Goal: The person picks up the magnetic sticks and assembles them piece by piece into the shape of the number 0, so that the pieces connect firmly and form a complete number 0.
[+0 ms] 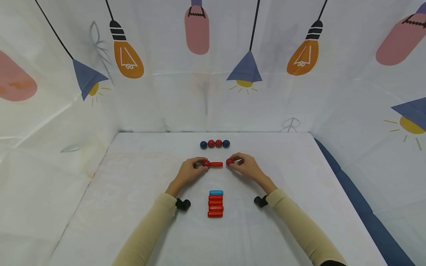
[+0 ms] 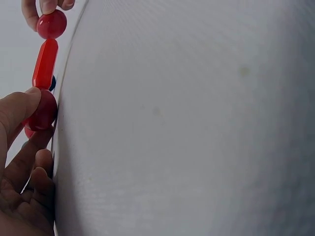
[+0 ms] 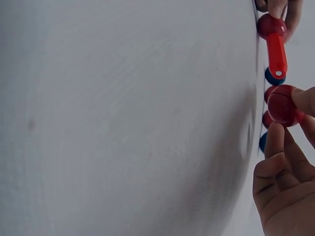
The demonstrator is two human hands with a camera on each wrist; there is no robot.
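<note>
While left hand (image 1: 188, 170) pinches first ball (image 1: 206, 164) on red rod (image 1: 217, 164), right hand (image 1: 248, 167) pinches second ball (image 1: 229, 162) — apparently the joining step; next, align both.

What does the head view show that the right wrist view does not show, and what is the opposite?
Only the head view: the blue stick lying with four red sticks, the sleeves, and the printed lamps.

Only the right wrist view: a small pale round spot on the free end of the single red stick.

Both: the left hand pinching a red ball at that stick's other end, the right hand pinching another red ball, and the row of four balls.
</note>
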